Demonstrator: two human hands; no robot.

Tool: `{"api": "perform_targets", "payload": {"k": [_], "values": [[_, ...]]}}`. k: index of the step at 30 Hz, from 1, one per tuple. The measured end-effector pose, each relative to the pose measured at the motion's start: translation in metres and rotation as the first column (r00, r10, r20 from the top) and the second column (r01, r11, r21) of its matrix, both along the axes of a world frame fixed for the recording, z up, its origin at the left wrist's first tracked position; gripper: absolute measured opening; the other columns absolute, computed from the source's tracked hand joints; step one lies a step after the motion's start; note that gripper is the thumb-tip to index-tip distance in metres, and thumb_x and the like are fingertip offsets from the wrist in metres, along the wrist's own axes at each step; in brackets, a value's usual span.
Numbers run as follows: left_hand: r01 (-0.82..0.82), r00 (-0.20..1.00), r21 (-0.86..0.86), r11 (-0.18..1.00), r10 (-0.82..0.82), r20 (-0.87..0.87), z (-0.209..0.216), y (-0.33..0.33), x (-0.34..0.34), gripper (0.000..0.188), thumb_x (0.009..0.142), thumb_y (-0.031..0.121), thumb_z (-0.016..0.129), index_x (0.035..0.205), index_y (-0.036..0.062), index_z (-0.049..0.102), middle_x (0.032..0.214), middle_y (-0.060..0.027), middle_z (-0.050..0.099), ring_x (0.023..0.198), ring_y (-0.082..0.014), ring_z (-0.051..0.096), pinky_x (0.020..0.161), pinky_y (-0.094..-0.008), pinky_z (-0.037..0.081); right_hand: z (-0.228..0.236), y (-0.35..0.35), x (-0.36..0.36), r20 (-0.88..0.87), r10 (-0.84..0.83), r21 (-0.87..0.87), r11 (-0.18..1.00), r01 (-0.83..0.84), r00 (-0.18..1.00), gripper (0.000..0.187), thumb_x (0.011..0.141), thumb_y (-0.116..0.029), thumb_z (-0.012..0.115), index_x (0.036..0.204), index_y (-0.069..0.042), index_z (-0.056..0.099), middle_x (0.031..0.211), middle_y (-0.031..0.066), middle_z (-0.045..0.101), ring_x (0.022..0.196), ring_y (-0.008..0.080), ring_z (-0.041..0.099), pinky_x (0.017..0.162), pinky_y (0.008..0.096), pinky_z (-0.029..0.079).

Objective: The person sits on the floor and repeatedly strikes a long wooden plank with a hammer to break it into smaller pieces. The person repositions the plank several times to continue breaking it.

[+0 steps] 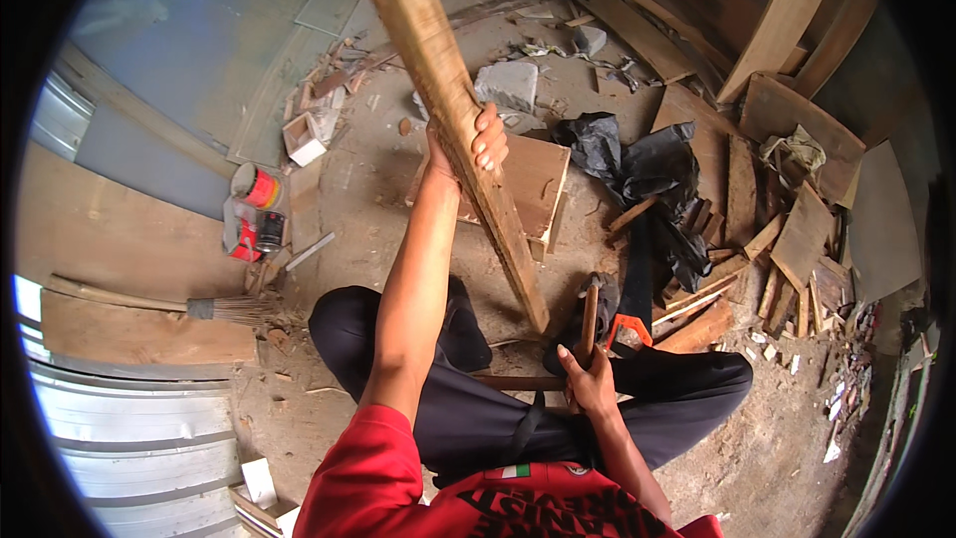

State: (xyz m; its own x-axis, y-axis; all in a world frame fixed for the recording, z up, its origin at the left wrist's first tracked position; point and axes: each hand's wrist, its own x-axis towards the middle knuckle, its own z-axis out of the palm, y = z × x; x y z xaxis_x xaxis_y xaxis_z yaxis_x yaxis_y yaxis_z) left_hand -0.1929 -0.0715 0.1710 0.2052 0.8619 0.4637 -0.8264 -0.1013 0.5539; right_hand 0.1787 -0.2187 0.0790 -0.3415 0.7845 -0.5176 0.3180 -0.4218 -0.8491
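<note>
My left hand (486, 139) is wrapped round a long, rough wooden plank (423, 35), which slants from the top of the view down to a lower end between my feet. In my right hand (592, 381), by my right knee, is a short brown wooden stick or tool handle (590, 314) pointing away from me. What lies at its far end cannot be made out against my dark footwear. Just right of it lies a handsaw with an orange handle (629, 329). Behind the plank stands a low wooden stool or box (543, 174), partly covered by the plank.
Black plastic sheeting (662, 169) and piled wood offcuts (797, 239) lie to the right. Boards (782, 20) lean at the far right. A concrete block (508, 85) sits beyond the stool. Paint tins (256, 187) and a stick broom (214, 308) are on the left.
</note>
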Motion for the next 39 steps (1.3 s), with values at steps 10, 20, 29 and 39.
{"api": "perform_targets", "payload": {"k": [10,20,29,39], "values": [[-0.411,0.851,0.069,0.909,0.410,-0.328,0.025,-0.055,-0.001,0.086,0.086,0.074,0.045,0.123,-0.0033,0.051,0.064,-0.0079,0.059,0.064,-0.0247,0.061,0.064,-0.0372,0.050,0.012,0.006,-0.042,-0.207,0.078,0.045,0.997,-0.070,0.975,0.035,0.094,-0.028,0.069,0.105,0.001,0.053,0.075,0.0060,0.059,0.058,0.0095,0.055,0.052,0.0275,0.046],[-0.901,0.433,-0.175,0.397,0.819,-0.376,0.078,-0.076,-0.036,0.080,0.088,0.079,0.039,0.117,0.0051,0.052,0.098,-0.0100,0.056,0.085,-0.0244,0.056,0.077,-0.0426,0.049,-0.007,-0.006,-0.034,-0.363,0.042,-0.019,0.998,-0.052,0.931,0.027,0.102,-0.029,0.055,0.104,-0.003,0.051,0.063,-0.0030,0.046,0.048,0.0050,0.044,0.042,0.0237,0.037],[-0.799,0.598,-0.133,0.587,0.752,-0.278,0.091,-0.078,-0.023,0.087,0.083,0.085,0.031,0.107,0.0045,0.053,0.088,-0.0101,0.052,0.084,-0.0271,0.051,0.079,-0.0449,0.043,-0.006,-0.012,-0.026,-0.360,-0.011,0.021,1.000,0.020,0.933,0.039,0.106,-0.044,0.037,0.103,-0.007,0.049,0.063,-0.0004,0.045,0.041,0.0059,0.038,0.035,0.0224,0.031],[-0.844,0.522,-0.116,0.524,0.752,-0.403,0.096,-0.078,-0.013,0.090,0.079,0.091,0.032,0.106,0.0063,0.049,0.084,-0.0069,0.048,0.074,-0.0238,0.049,0.076,-0.0417,0.043,0.033,-0.010,-0.068,-0.501,0.042,0.021,0.999,-0.036,0.864,0.031,0.104,-0.035,0.048,0.096,-0.005,0.045,0.064,-0.0033,0.042,0.051,0.0040,0.038,0.043,0.0229,0.034]]}}
